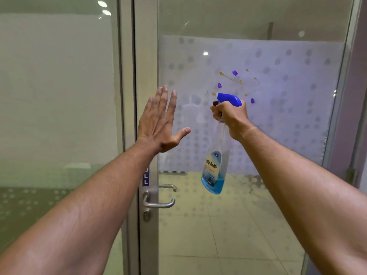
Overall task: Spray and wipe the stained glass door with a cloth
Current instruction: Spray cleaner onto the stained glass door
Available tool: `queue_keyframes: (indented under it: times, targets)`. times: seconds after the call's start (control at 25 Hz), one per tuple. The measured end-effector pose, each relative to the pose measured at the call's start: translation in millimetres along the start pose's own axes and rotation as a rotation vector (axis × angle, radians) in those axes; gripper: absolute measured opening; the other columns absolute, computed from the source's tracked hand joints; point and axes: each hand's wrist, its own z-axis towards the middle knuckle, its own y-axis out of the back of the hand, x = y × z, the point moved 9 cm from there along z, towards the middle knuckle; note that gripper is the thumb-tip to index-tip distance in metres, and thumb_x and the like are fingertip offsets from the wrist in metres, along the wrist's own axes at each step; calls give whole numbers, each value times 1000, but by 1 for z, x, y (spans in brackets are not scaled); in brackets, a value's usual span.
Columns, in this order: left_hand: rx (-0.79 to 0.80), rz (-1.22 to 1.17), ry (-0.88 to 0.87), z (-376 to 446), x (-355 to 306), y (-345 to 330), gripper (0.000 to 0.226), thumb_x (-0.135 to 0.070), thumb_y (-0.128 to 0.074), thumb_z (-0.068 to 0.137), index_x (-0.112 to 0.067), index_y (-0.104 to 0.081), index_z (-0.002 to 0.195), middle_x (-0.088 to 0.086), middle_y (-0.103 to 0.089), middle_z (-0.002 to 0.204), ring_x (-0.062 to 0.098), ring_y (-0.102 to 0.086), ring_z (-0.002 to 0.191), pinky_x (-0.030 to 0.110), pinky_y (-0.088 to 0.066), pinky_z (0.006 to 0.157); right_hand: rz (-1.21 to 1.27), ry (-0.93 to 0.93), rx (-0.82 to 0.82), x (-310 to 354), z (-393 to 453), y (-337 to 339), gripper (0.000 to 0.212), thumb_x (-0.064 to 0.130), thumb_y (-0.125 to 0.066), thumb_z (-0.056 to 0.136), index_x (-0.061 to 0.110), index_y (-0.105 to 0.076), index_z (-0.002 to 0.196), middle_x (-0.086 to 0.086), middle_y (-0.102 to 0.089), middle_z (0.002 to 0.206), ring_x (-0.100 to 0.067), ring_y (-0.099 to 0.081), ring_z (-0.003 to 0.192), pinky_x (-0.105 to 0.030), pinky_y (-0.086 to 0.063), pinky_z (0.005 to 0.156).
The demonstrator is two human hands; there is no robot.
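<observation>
- The glass door [278,205] fills the middle and right of the view, with a frosted dotted band across its upper half and clear glass below
- The stains [235,73] sit on the frosted band, just above and beside the raised spray head: three purple blobs and several small orange-brown specks and streaks
- The right hand [231,116] holds one spray bottle [213,173] up in front of the glass, its fingers [215,112] curled tight round the neck and trigger
- The bottle's blue spray head [228,99] points left and sits directly below the stains; the clear body hangs below the hand, tilted, with blue liquid in the bottom and a printed label
- The left hand [158,124] is raised flat at the door's metal frame [147,56], fingers straight and close together pointing up, thumb spread to the right, holding nothing; whether the palm touches the frame or glass cannot be told
- The left hand is left of the bottle and apart from it
- Below the left forearm, one blue sign [146,180] with white letters sits on the frame, above one metal lever handle [157,203] and a keyhole [147,215]
- A second lever handle [168,187] shows through the glass
- A fixed glass panel [59,96] stands left of the frame
- Pale floor tiles [228,235] show through the clear glass
</observation>
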Motion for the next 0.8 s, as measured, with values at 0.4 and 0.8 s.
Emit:
queue_keyframes:
  times: [0.4, 0.8]
  targets:
    - [162, 80, 108, -123, 73, 55, 106, -76, -27, 82, -9, 12, 155, 19, 13, 163, 31, 11, 152, 46, -1, 124, 21, -65, 333, -22, -121, -91, 35, -8, -62, 79, 6, -57, 110, -11, -69, 98, -26, -69, 98, -40, -59, 87]
    - [308, 236, 308, -241, 110, 133, 105, -73, -32, 84, -9, 11, 155, 19, 13, 164, 31, 12, 152, 46, 1, 124, 124, -160, 578, -34, -258, -155, 36, -7, -67, 78, 13, -54, 105, -2, -72, 94, -14, -71, 88, -32, -55, 84]
